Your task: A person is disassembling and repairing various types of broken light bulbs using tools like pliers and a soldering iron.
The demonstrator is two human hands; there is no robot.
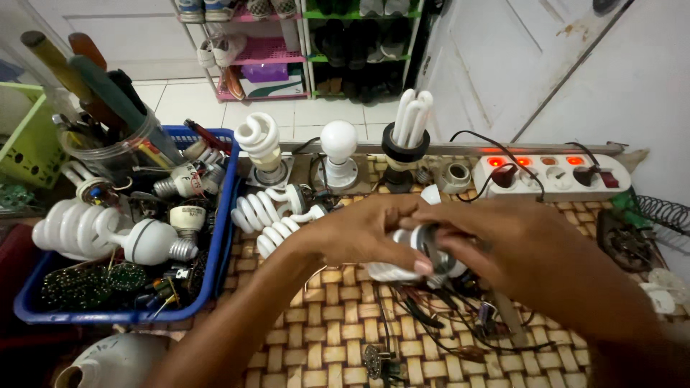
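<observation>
Over woven table [323, 345], both hands [366, 233] grip white bulb [392, 271]

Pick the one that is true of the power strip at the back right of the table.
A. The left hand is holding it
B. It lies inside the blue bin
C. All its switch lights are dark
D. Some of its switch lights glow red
D: the power strip shows red glowing lights along its top edge and sits on the table, apart from the blue bin and both hands.
</observation>
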